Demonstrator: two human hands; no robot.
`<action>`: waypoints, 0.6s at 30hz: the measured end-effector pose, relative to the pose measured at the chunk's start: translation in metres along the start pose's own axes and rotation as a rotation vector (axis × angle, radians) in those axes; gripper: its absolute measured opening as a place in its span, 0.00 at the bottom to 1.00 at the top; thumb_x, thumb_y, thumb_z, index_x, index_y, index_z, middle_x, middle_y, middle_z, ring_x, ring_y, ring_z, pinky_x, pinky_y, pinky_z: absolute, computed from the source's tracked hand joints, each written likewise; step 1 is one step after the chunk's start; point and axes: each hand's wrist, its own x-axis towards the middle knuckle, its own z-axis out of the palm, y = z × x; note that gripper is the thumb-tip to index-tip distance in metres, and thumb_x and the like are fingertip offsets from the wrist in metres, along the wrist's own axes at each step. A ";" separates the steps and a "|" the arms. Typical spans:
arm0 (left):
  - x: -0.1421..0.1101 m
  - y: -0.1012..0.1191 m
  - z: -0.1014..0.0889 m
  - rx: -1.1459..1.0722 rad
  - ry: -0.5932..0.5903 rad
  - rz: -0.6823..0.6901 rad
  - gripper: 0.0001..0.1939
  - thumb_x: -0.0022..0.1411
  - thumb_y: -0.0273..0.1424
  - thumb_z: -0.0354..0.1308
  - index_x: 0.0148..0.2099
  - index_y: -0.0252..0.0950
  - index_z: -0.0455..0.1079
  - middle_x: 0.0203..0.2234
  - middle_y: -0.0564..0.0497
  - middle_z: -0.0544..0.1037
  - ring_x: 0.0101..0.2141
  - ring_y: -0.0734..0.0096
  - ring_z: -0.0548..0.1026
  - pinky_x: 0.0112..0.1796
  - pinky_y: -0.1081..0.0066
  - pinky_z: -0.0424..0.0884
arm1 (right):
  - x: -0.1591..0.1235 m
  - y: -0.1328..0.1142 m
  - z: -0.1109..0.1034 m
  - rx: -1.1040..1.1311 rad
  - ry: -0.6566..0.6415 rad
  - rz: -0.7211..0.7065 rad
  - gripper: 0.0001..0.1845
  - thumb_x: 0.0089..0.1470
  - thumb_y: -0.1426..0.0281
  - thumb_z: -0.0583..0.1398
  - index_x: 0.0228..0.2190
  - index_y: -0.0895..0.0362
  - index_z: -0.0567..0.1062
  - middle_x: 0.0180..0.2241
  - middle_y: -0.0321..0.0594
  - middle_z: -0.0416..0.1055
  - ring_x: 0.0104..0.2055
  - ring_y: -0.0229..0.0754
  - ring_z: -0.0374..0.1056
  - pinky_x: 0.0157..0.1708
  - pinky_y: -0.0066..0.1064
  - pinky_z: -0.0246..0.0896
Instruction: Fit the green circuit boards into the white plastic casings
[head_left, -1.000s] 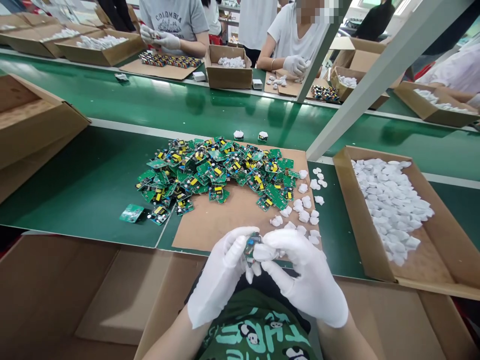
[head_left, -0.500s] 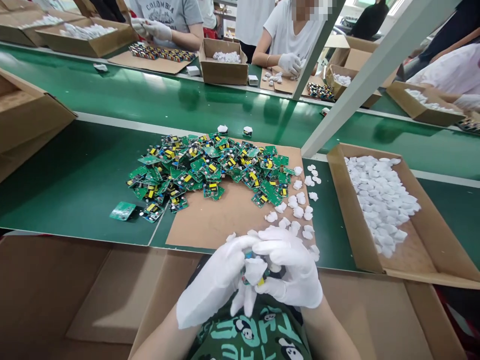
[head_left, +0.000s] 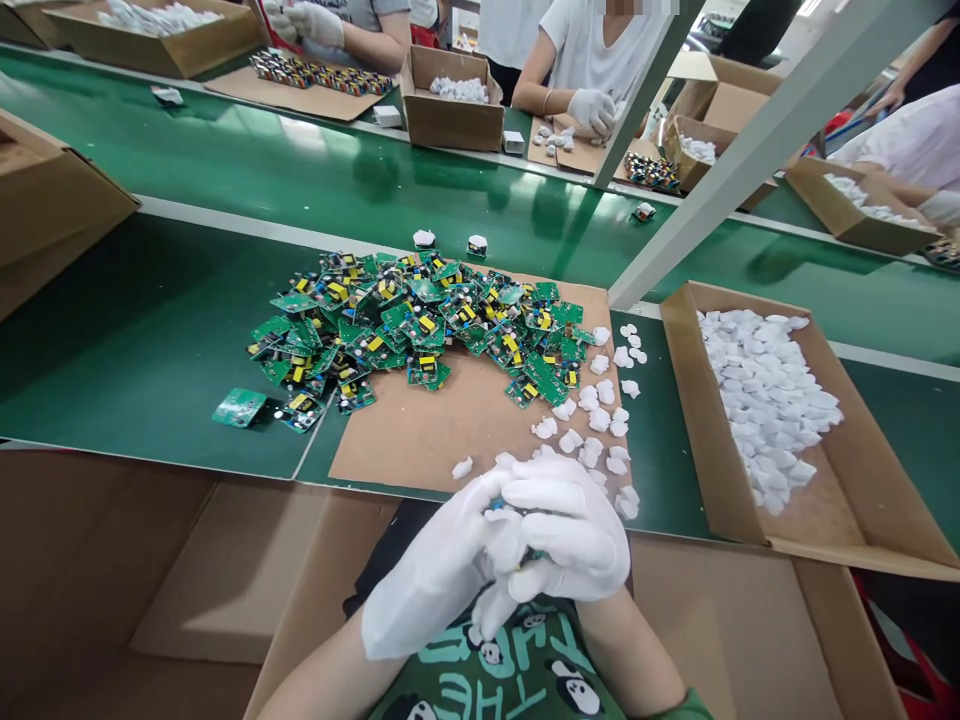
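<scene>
The left hand in a white fabric glove point(head_left: 431, 565) and the right hand in a matching white glove point(head_left: 581, 530) meet with curled fingers around one small green circuit board with a blue part point(head_left: 535, 555), mostly hidden by the fingers; a crumpled white piece of thin material point(head_left: 504, 541) shows against it between them. Just beyond both hands lies a flat brown cardboard sheet point(head_left: 420, 440), with loose crumpled white pieces point(head_left: 570, 441) strewn ahead of the right hand. Farther out, beyond the left hand, spreads a heap of green circuit boards with yellow and black components point(head_left: 427, 325). Well to the right of the right hand, an open brown cardboard box point(head_left: 877, 520) holds many white pieces point(head_left: 765, 400).
</scene>
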 end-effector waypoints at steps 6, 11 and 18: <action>-0.001 0.009 -0.001 0.136 -0.028 0.058 0.11 0.64 0.38 0.59 0.44 0.36 0.73 0.28 0.49 0.74 0.28 0.68 0.70 0.36 0.68 0.70 | -0.003 -0.003 0.002 -0.050 0.163 -0.043 0.14 0.64 0.59 0.60 0.47 0.53 0.73 0.41 0.44 0.78 0.46 0.47 0.75 0.41 0.39 0.75; 0.003 0.008 0.006 0.212 -0.032 -0.006 0.06 0.62 0.26 0.55 0.41 0.37 0.70 0.25 0.54 0.69 0.26 0.72 0.64 0.30 0.73 0.65 | 0.004 0.003 -0.010 -0.041 -0.100 0.011 0.12 0.64 0.61 0.60 0.48 0.48 0.74 0.38 0.40 0.79 0.37 0.43 0.76 0.37 0.34 0.74; 0.000 0.009 0.008 -0.047 -0.170 0.021 0.15 0.68 0.42 0.53 0.37 0.35 0.68 0.29 0.49 0.74 0.29 0.69 0.70 0.37 0.68 0.69 | -0.003 -0.001 -0.007 -0.039 -0.011 0.027 0.22 0.67 0.63 0.56 0.60 0.54 0.64 0.37 0.42 0.79 0.40 0.46 0.77 0.38 0.38 0.76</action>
